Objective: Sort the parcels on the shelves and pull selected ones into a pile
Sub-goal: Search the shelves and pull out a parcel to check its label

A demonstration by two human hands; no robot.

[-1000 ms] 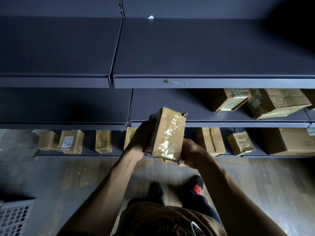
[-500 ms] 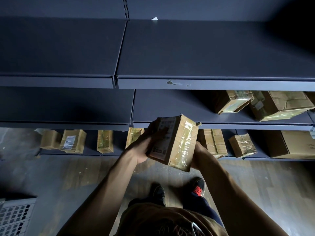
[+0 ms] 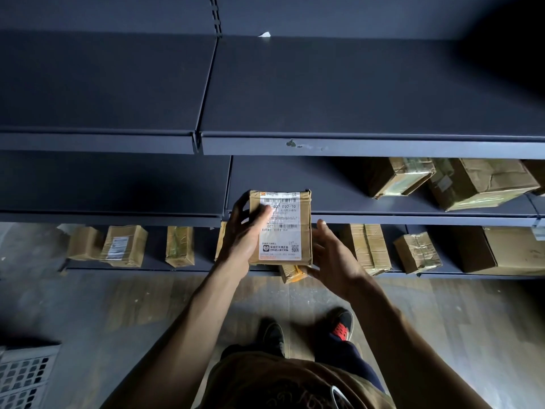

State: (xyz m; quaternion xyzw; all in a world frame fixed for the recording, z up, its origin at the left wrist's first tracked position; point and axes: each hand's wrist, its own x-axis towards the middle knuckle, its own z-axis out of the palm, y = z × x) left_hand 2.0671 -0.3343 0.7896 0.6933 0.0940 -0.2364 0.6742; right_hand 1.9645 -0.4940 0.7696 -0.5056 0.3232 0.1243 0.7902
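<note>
White-labelled brown cardboard parcel (image 3: 280, 228) mid-frame, left hand (image 3: 240, 240) fingers clamped round it, right hand (image 3: 334, 256) fingers spread beside it, taped brown boxes (image 3: 477, 184) on dark metal shelves (image 3: 354, 84) behind

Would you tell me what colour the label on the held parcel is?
The label is white with black print; head view.

Fine print on label (image 3: 280, 228) unreadable; crate (image 3: 23, 376) cut by left edge; orange-taped parcel (image 3: 292, 274) mostly hidden.
</note>
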